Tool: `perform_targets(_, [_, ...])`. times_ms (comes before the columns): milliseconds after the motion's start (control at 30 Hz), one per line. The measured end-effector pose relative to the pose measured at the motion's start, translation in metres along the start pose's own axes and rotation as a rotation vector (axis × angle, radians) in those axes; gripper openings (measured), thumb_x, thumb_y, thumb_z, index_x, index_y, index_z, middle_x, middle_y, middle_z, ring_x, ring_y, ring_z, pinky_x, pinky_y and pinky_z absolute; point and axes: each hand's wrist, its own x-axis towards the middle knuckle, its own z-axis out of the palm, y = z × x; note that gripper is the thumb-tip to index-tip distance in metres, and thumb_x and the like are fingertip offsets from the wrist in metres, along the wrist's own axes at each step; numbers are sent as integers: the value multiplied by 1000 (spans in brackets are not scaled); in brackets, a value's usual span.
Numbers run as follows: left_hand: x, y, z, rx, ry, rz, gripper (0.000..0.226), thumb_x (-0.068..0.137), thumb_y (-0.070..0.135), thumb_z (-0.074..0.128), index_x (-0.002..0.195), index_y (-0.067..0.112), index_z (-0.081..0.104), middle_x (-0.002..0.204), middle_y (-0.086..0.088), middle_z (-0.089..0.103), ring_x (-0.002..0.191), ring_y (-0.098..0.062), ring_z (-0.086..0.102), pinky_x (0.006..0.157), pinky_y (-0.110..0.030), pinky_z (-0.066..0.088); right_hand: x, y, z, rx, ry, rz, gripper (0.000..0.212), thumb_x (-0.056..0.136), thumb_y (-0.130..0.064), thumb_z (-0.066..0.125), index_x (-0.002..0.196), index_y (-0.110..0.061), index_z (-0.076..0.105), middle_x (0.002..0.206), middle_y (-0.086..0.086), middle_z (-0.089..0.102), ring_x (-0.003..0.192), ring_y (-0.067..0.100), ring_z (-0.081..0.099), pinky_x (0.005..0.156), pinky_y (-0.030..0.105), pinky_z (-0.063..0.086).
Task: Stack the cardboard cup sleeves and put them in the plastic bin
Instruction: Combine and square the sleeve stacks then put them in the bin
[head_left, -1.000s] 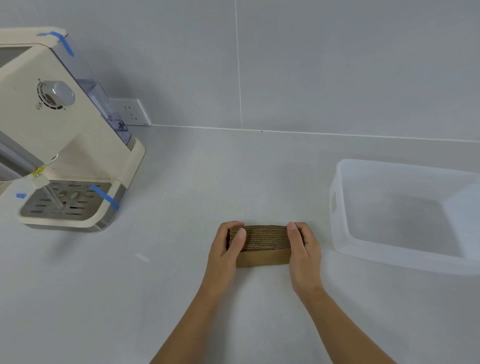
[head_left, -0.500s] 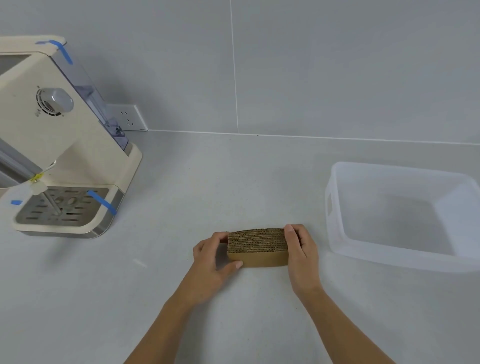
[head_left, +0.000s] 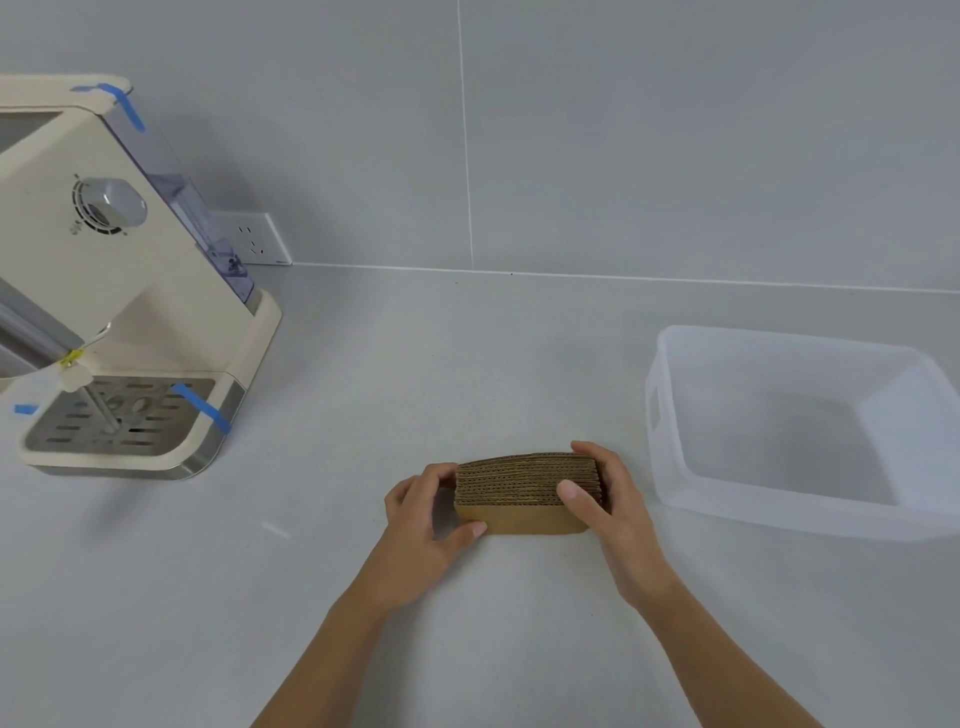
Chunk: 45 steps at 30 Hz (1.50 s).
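Observation:
A stack of brown cardboard cup sleeves (head_left: 519, 493) stands on edge on the grey counter, its corrugated edges facing up. My right hand (head_left: 608, 504) grips the stack's right end, thumb pressed on the front of it and fingers behind. My left hand (head_left: 431, 519) cups the left end, thumb at the lower front corner and fingers curled at the back. The clear plastic bin (head_left: 670, 467) sits to the right of the stack, a short gap from my right hand, and nothing shows inside it.
A cream espresso machine (head_left: 104, 291) with blue tape strips and a metal drip tray stands at the left. A wall socket (head_left: 260, 239) sits behind it on the grey tiled wall. The grey counter (head_left: 467, 364) stretches between machine and bin.
My right thumb has come round onto the front of the stack, tightening the grip. My left hand stays at the left end. The stack stays in place on the counter.

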Motion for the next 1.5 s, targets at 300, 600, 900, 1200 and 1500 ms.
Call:
perform_targets(300, [-1,0,0,3,0,-8,45,82,27,66,109,49,38,120,25,44,121,-3,20,98,-25,22,-4,3,-24,-47,-57,25,58,71,0,73,111,-36,53,120,-4,60,113,12,56,102,43,44])
perform_targets(600, [-1,3,1,-28,24,-18,44,83,24,65,115,43,41,128,10,48,130,-14,22,102,-29,25,-3,8,-16,-36,71,-3,50,69,-1,74,98,-37,55,106,-7,64,103,17,60,94,36,48])
perform_targets(900, [-3,30,-12,-216,91,77,41,75,27,71,111,34,53,114,13,62,107,-3,56,98,-35,46,-2,-18,-11,65,113,-76,43,70,-2,74,101,-27,57,105,-2,67,101,19,61,94,45,47])
perform_targets(1200, [20,102,-28,-276,160,257,40,73,28,66,110,33,53,106,15,64,102,-7,60,90,-30,49,8,-96,-33,209,141,-283,46,61,-9,76,101,-23,57,102,2,68,99,25,62,91,47,47])
perform_targets(1500, [49,169,24,-361,114,300,37,82,10,65,116,18,52,110,4,62,102,-15,60,90,-31,48,14,-123,-108,216,230,-328,38,71,2,71,97,-22,58,98,1,66,81,3,66,67,17,52])
